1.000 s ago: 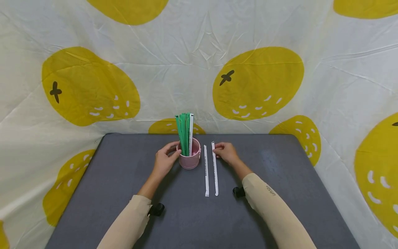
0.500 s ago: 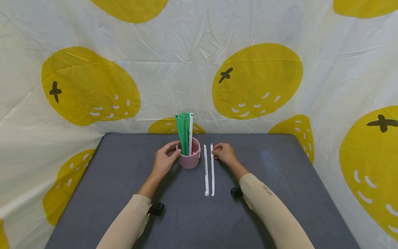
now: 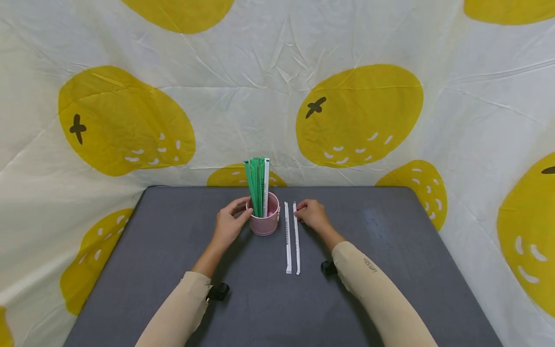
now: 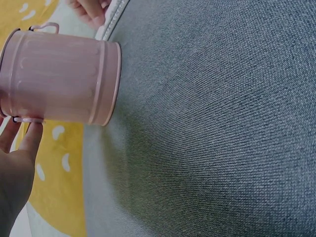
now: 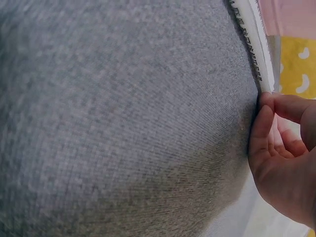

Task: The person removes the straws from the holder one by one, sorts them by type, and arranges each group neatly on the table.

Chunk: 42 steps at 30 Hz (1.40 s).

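A small pink metal bucket (image 3: 263, 226) stands on the dark table, holding a bunch of green-wrapped straws (image 3: 257, 185) and one white-wrapped straw (image 3: 266, 185). My left hand (image 3: 228, 224) holds the bucket by its left side, thumb and fingers at the rim; in the left wrist view the thumb (image 4: 32, 138) touches the small side handle (image 4: 28, 120). To the right of the bucket lie two white-wrapped straws, side by side. The nearer-to-bucket straw (image 3: 288, 246) is untouched. With thumb and forefinger my right hand (image 3: 313, 215) pinches the upper end of the other straw (image 3: 297, 248).
The grey table (image 3: 173, 231) has its far edge just behind the bucket. A white cloth (image 3: 251, 58) printed with yellow fruit hangs behind it. Each forearm wears a beige sleeve and a black wrist camera (image 3: 218, 292).
My right hand has shifted slightly left, bringing the straw it pinches closer to the other white-wrapped straw. The left hand and the bucket have stayed in place.
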Tool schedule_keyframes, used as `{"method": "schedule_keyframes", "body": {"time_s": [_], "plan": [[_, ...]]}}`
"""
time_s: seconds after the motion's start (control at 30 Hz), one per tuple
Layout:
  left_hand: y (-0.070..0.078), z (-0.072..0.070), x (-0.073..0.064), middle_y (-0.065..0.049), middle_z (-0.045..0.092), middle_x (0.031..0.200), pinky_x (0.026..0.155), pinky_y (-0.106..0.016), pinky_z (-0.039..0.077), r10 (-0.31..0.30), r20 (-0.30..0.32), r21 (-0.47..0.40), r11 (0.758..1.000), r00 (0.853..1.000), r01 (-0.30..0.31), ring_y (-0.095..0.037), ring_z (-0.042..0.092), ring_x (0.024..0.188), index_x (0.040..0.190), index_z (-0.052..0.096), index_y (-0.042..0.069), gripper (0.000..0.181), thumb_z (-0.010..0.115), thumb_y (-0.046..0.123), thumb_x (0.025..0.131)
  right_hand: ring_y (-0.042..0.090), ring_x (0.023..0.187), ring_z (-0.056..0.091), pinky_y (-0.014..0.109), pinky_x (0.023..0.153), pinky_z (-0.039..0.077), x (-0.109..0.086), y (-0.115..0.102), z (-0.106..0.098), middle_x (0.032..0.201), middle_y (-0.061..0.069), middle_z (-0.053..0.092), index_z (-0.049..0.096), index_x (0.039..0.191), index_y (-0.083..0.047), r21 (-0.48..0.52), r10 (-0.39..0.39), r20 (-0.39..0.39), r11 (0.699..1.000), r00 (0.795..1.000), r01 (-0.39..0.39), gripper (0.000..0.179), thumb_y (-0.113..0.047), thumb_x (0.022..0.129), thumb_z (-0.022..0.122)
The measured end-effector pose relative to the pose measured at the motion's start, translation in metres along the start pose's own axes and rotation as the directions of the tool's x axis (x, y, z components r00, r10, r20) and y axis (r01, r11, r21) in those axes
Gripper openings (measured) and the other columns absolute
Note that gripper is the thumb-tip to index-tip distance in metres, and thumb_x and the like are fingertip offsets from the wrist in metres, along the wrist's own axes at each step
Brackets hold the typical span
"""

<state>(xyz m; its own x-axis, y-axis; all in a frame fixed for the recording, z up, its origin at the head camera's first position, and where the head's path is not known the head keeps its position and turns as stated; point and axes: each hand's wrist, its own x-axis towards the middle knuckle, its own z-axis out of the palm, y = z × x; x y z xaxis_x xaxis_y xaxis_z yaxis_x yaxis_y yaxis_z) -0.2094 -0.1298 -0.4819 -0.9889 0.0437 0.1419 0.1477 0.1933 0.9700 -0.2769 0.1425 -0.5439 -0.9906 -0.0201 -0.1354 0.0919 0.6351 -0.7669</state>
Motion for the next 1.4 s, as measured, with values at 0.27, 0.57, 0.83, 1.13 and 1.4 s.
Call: {"method": "schedule_keyframes", "body": {"time_s": [0.27, 0.57, 0.83, 1.13, 1.4], "plan": [[0.001, 0.001, 0.0, -0.032, 0.064, 0.134, 0.103, -0.059, 0.05, 0.007, -0.004, -0.004, 1.0, 1.0, -0.007, -0.05, 0.063, 0.123, 0.134, 0.062, -0.01, 0.041, 0.072, 0.003, 0.096, 0.012, 0.066, 0.067, 0.024, 0.065, 0.052, -0.001, -0.002, 0.002, 0.078, 0.006, 0.076, 0.076, 0.094, -0.004, -0.059, -0.011, -0.019, 0.998, 1.0, 0.01, 0.012, -0.01, 0.085, 0.08], [-0.001, 0.002, -0.001, -0.035, 0.063, 0.132, 0.104, -0.06, 0.049, 0.024, -0.013, -0.01, 1.0, 1.0, -0.025, -0.052, 0.062, 0.121, 0.133, 0.061, -0.011, 0.041, 0.071, 0.0, 0.095, 0.017, 0.072, 0.068, 0.028, 0.069, 0.051, -0.002, -0.002, 0.001, 0.075, 0.004, 0.075, 0.075, 0.091, -0.005, -0.089, -0.005, -0.037, 0.996, 0.999, 0.002, 0.013, -0.014, 0.084, 0.08], [-0.001, 0.002, -0.002, -0.033, 0.064, 0.132, 0.103, -0.059, 0.05, 0.026, -0.006, -0.011, 1.0, 1.0, -0.026, -0.049, 0.064, 0.122, 0.134, 0.061, -0.011, 0.041, 0.071, 0.001, 0.095, 0.011, 0.063, 0.064, 0.022, 0.057, 0.047, -0.003, 0.002, -0.002, 0.072, 0.003, 0.073, 0.075, 0.091, -0.004, -0.042, 0.004, -0.021, 0.999, 1.0, -0.005, 0.013, -0.015, 0.085, 0.08], [-0.002, 0.001, -0.001, -0.032, 0.065, 0.132, 0.103, -0.06, 0.05, 0.03, -0.007, -0.01, 0.999, 1.0, -0.03, -0.049, 0.064, 0.121, 0.133, 0.062, -0.01, 0.041, 0.072, 0.001, 0.095, 0.007, 0.06, 0.063, 0.02, 0.055, 0.049, -0.007, 0.003, -0.008, 0.078, 0.005, 0.075, 0.075, 0.097, -0.001, 0.003, 0.0, 0.0, 1.0, 1.0, 0.0, 0.017, -0.015, 0.089, 0.08], [-0.002, 0.002, -0.001, -0.032, 0.065, 0.13, 0.103, -0.062, 0.049, 0.036, -0.016, -0.017, 0.999, 0.999, -0.036, -0.051, 0.064, 0.121, 0.132, 0.062, -0.011, 0.041, 0.072, 0.001, 0.094, 0.007, 0.059, 0.062, 0.02, 0.055, 0.051, -0.01, 0.002, -0.017, 0.077, 0.006, 0.075, 0.075, 0.099, 0.0, 0.093, -0.034, 0.008, 0.995, 0.999, 0.033, 0.016, -0.013, 0.091, 0.078]]}}
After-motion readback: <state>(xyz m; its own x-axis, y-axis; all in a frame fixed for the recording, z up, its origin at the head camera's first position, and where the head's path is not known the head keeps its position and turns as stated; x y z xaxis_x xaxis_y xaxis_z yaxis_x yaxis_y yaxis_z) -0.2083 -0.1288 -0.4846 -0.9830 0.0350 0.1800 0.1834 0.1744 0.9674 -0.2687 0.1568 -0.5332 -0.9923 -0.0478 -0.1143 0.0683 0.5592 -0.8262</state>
